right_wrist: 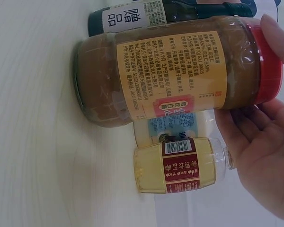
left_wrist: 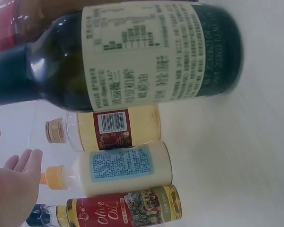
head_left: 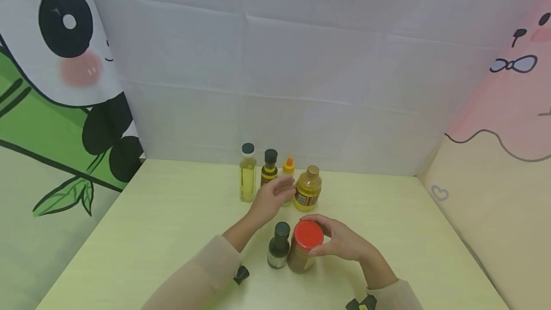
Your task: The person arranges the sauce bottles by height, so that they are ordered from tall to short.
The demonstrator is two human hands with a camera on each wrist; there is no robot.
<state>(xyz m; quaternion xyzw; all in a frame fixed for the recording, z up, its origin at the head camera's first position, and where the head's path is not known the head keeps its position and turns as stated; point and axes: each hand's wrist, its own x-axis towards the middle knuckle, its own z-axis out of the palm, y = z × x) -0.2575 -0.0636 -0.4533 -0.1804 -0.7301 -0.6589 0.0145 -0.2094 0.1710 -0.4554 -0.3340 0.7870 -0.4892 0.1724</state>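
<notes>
My right hand (head_left: pixel 344 239) grips a jar (right_wrist: pixel 175 71) of brown sauce just below its red lid (head_left: pixel 308 234), thumb on one side and fingers on the other. Right beside the jar stands a dark green glass bottle (head_left: pixel 279 248) with a pale label. My left hand (head_left: pixel 271 200) is farther back, fingers extended and holding nothing. It overlaps a white squeeze bottle (left_wrist: pixel 125 170) with an orange cap in the head view. To its left stands an olive oil bottle (left_wrist: pixel 123 208), partly hidden by the hand. A yellow oil bottle (head_left: pixel 308 189) stands to its right.
A tall clear bottle of pale oil (head_left: pixel 247 176) stands at the left end of the back row. The pale tabletop (head_left: pixel 150 233) meets a white cloth backdrop (head_left: pixel 327 85) behind. Printed cartoon panels rise at both sides.
</notes>
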